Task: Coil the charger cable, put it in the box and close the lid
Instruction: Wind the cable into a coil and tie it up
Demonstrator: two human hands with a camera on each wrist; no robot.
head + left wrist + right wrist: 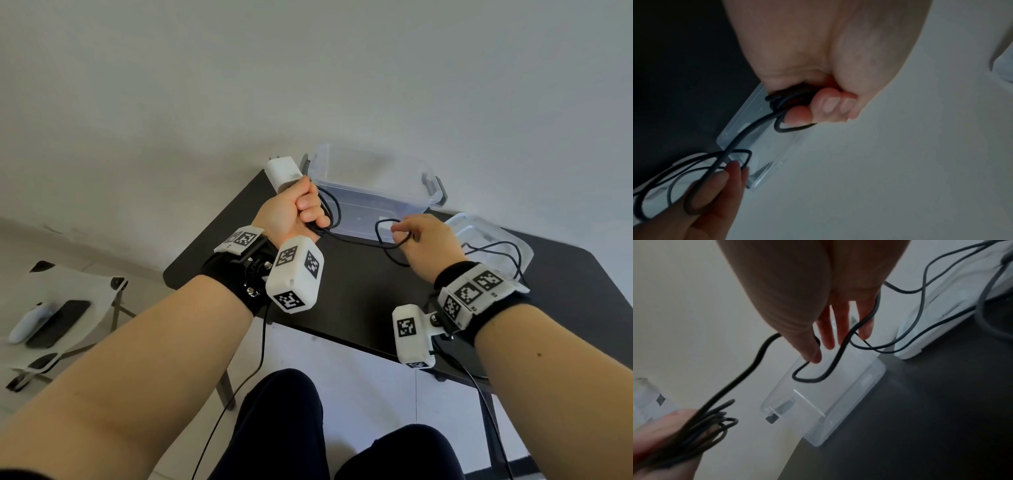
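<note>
My left hand (301,210) is raised over the table's back left. It grips the white charger plug (282,173) together with several coils of the black cable (377,230); in the left wrist view its fingers (830,105) curl round that bundle. A slack strand (748,129) runs across to my right hand (423,241), whose thumb and fingers pinch a small loop (757,359) in front of the box. The clear plastic box (370,205) stands open at the back of the black table (359,301). Its lid (479,229) lies to the right with loose cable across it.
A wall stands right behind the box. A folding stool (102,301) on the floor at left carries a dark phone (60,322) and a white controller (29,325). My knees sit below the table's near edge. Thin wrist-camera leads hang from both wrists.
</note>
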